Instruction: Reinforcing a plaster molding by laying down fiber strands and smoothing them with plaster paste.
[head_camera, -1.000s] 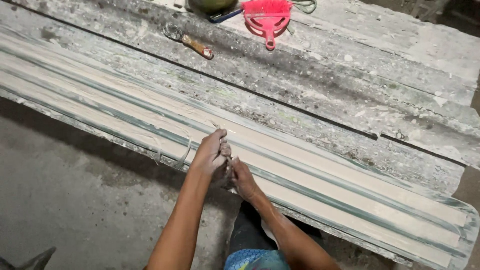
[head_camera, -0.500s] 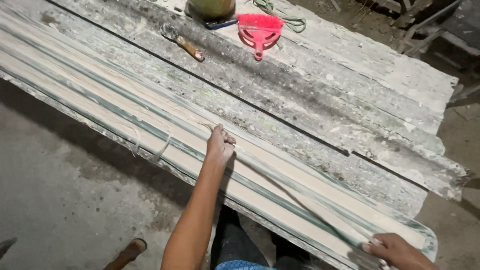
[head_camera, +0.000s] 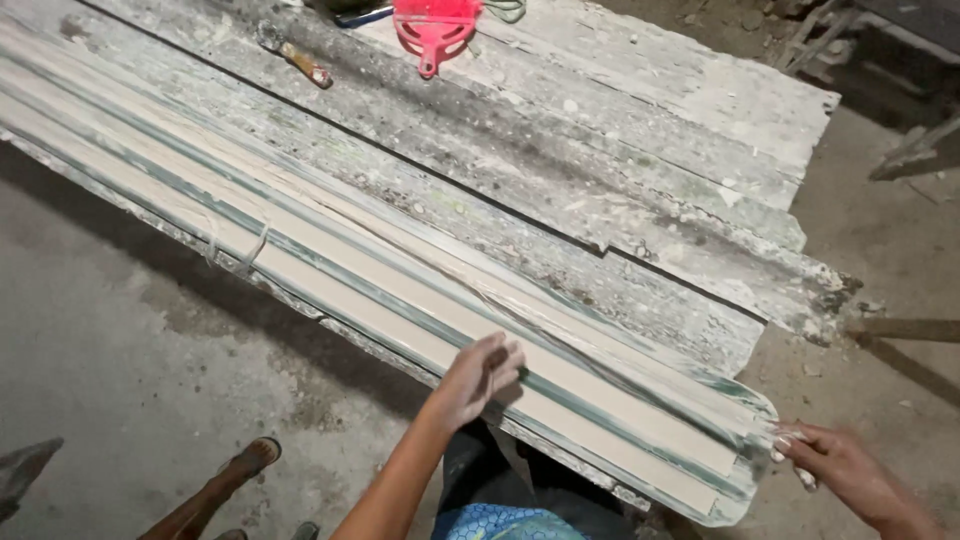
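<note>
Head view: a long pale moulding (head_camera: 400, 290) lies along the near edge of a plaster-caked bench (head_camera: 620, 180), running from far left to near right. The left hand (head_camera: 480, 375) rests flat on its near face, fingers together and slightly curled. The right hand (head_camera: 845, 465) is at the moulding's right end, fingertips pinching something small and white there; what it is I cannot tell. The strip looks cast and smooth, so the shaping seems largely done, with work at the end left. A red tool (head_camera: 432, 25) and a wooden-handled tool (head_camera: 300, 62) lie far across the bench.
</note>
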